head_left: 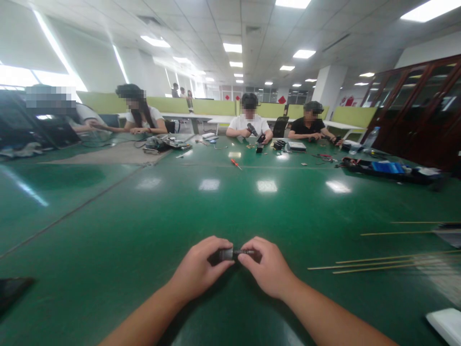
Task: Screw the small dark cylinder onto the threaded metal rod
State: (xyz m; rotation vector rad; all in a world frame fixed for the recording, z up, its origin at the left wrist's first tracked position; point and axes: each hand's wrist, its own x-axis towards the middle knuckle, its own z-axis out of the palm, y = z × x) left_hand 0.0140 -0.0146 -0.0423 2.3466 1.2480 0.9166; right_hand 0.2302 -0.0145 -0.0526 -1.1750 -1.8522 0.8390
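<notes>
Just above the green tabletop (230, 206), my left hand (201, 262) pinches a small grey metal cylinder (226, 253) between thumb and fingers. A thin dark ridged rod (247, 252) lies in line with the cylinder's right end. My right hand (268, 264) is closed on this rod with thumb and fingertips. The two parts meet between my hands; whether they are joined I cannot tell. Fingers partly cover both parts.
Several thin sticks (360, 263) lie at the right, with a white object (446, 324) nearer me. A dark flat object (14, 290) is at the left edge. Farther off are a red screwdriver (236, 164), a cluttered black tray (389, 168) and several seated people.
</notes>
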